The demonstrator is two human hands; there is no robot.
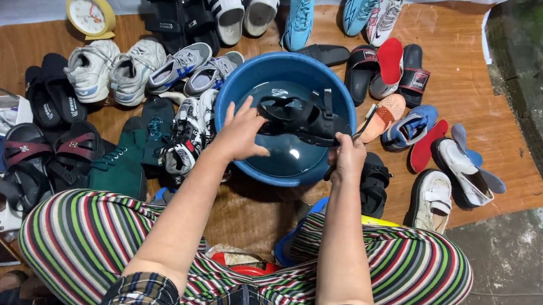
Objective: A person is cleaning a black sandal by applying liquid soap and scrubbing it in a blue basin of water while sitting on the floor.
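In the head view, both hands hold a black strapped sandal [300,117] over a blue plastic basin [237,89] that sits on a wooden floor [479,97]. The left hand [242,133] has its fingers spread and presses against the sandal's left end, while the right hand [349,156] is closed on its right end and also grips a thin brush handle [367,120]. The basin holds dark water. Shoes ring the basin: grey and white sneakers [131,66] to its left, dark green lace-up shoes [121,155] nearer the person, black slide sandals [385,71] and a red insole [390,60] to its right. A yellow alarm clock [90,15] stands at the far left. The person's striped trousers [81,235] fill the foreground
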